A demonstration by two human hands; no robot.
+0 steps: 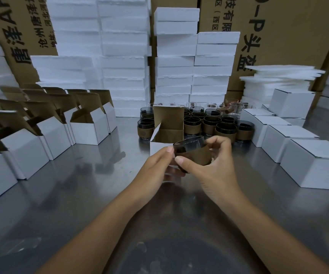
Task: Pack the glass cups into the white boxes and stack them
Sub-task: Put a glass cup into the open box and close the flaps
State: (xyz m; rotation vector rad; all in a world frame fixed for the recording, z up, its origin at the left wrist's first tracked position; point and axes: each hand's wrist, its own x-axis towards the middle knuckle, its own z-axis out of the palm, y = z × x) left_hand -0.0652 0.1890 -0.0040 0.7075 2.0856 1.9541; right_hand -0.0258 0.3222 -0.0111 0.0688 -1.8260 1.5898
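A dark glass cup (194,153) with a brown sleeve is tilted on its side just in front of an open white box (159,144). My right hand (209,165) grips the cup from the right, thumb on its near side. My left hand (159,165) holds the box's near wall, thumb up by the cup's rim. The box's lid flap (168,117) stands upright behind. Several more sleeved cups (211,123) stand in a cluster behind the box.
Rows of open white boxes (88,127) line the left of the steel table (80,194). Closed white boxes (290,141) run along the right. Stacks of white foam (175,56) and brown cartons (290,26) fill the back.
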